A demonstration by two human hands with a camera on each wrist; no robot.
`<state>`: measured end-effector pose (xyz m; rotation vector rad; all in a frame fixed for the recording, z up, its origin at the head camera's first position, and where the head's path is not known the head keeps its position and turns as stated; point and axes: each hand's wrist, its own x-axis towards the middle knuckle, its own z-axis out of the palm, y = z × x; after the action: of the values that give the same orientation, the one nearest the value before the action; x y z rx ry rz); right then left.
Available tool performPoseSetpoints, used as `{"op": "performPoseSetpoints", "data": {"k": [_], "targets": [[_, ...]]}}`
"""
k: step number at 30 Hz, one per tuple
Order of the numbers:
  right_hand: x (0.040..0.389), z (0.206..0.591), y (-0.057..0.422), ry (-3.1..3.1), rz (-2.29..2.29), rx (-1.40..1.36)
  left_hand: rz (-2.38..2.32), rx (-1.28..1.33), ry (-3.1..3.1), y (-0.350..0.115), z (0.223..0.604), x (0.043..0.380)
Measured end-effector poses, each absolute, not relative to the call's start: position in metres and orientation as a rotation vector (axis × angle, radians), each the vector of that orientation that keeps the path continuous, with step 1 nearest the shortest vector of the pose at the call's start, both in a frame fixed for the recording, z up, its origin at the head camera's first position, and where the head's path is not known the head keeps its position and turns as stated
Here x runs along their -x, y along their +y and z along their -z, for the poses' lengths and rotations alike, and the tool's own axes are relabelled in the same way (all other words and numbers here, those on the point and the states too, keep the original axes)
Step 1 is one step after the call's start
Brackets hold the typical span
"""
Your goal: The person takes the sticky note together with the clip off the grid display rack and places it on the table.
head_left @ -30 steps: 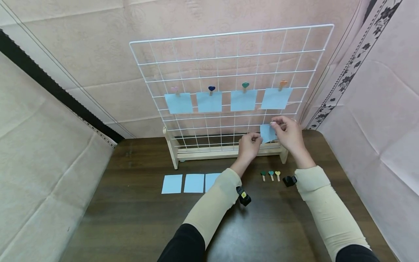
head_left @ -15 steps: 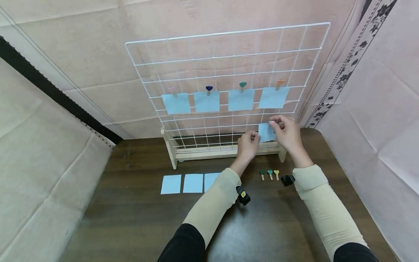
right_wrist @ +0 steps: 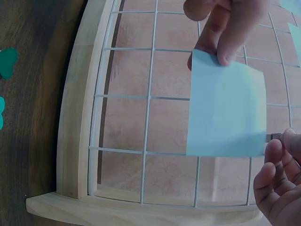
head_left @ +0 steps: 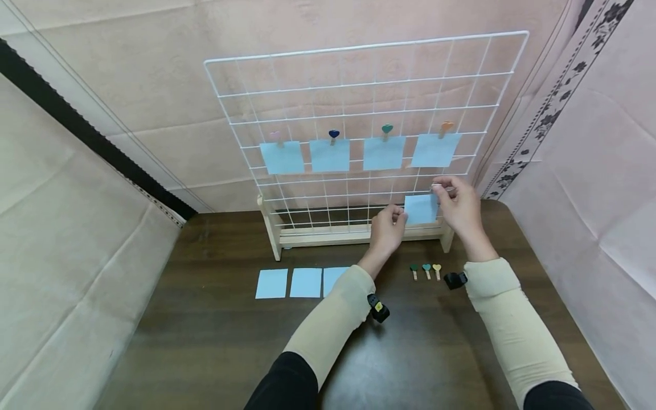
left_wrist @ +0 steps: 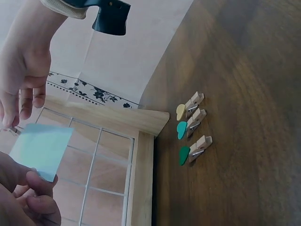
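In the head view my left hand (head_left: 387, 230) pinches the left edge of a light blue paper square (head_left: 421, 209), held up before the lower right of a white wire grid (head_left: 359, 180). My right hand (head_left: 459, 208) is at the paper's upper right corner. Between its thumb and fingers sits a small clothespin (right_wrist: 274, 137), mostly covered by the fingertips; the right wrist view shows it against the paper's edge. Whether it grips the wire cannot be made out. Higher on the grid, several blue papers (head_left: 330, 156) hang from heart-topped clothespins (head_left: 386, 129).
On the brown table (head_left: 215, 341) lie three heart-topped clothespins (head_left: 427, 267), green, teal and yellow, near my right wrist. Blue paper squares (head_left: 306, 283) lie in a row left of my left forearm. A wooden base (head_left: 328, 237) carries the grid. Pale cloth (head_left: 77, 239) surrounds the table.
My right hand has shifted slightly right along the paper, and more of the paper shows between the hands. The left hand stays about where it was, still pinching the edge.
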<state>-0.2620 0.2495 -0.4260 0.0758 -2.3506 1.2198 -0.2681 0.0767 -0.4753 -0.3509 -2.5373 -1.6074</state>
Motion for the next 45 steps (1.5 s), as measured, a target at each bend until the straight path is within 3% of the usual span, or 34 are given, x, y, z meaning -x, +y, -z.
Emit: {"op": "performPoseSetpoints", "data": {"k": [45], "targets": [[0.219,0.465,0.272,-2.335,-1.274,0.006,1.745,0.264,-2.467,0.022,0.51,0.235]]}}
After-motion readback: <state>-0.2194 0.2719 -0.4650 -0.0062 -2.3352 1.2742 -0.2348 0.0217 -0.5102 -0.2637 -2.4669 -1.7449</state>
